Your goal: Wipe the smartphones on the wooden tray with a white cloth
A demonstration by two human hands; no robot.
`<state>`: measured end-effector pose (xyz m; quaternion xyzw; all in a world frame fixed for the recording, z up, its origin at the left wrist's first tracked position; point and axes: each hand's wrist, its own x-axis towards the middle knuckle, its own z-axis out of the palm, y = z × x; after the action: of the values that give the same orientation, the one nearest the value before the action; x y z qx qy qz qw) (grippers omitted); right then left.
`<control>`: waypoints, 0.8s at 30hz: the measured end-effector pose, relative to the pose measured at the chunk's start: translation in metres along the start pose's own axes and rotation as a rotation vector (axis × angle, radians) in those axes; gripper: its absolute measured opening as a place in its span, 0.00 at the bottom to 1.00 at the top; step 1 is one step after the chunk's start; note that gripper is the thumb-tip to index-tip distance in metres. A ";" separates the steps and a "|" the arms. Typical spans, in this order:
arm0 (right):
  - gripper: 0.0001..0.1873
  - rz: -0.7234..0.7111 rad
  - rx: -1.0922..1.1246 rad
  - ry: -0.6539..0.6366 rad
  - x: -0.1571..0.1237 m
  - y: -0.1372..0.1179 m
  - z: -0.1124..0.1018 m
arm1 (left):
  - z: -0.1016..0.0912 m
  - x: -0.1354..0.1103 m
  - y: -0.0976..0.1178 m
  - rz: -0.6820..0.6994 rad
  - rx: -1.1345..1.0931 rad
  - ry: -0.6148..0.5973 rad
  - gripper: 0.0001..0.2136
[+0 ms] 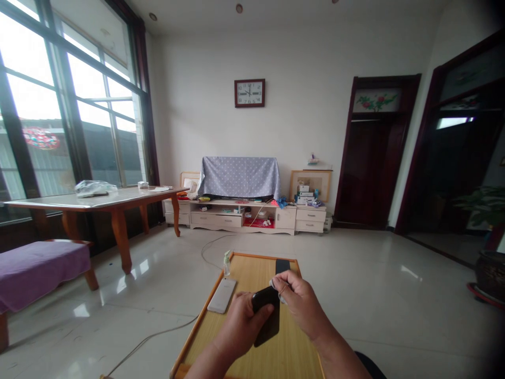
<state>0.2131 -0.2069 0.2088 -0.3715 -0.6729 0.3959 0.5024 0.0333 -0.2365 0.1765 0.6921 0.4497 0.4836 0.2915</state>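
My left hand (245, 316) is wrapped round a black smartphone (269, 327), which is tilted above a small wooden table (240, 345). At the phone's upper right corner, my right hand (296, 295) pinches a small white wipe (282, 299); most of it is hidden by the fingers. To the left of my hands lies a white smartphone (222, 296), flat on the tabletop. A small clear spray bottle (226, 264) with a pale green top stands upright at the far left corner. Beyond my right hand is a flat dark object (283, 266) whose kind I cannot make out.
A long table (130, 199) and a bench with a purple cover (43, 266) stand on the left. Cables (158, 332) run across the tiled floor. Against the far wall is a low white cabinet (284, 221); a potted plant (487, 210) stands at the right.
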 end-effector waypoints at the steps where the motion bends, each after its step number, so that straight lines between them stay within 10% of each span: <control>1: 0.21 0.028 0.038 -0.024 0.000 0.001 -0.002 | 0.000 0.000 0.000 -0.017 -0.044 -0.042 0.18; 24: 0.20 0.137 0.277 -0.144 -0.001 0.007 0.000 | -0.010 0.004 0.011 -0.238 -0.525 -0.245 0.22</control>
<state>0.2143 -0.2054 0.2023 -0.3145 -0.6192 0.5437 0.4713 0.0286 -0.2381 0.1910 0.5887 0.3489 0.4586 0.5669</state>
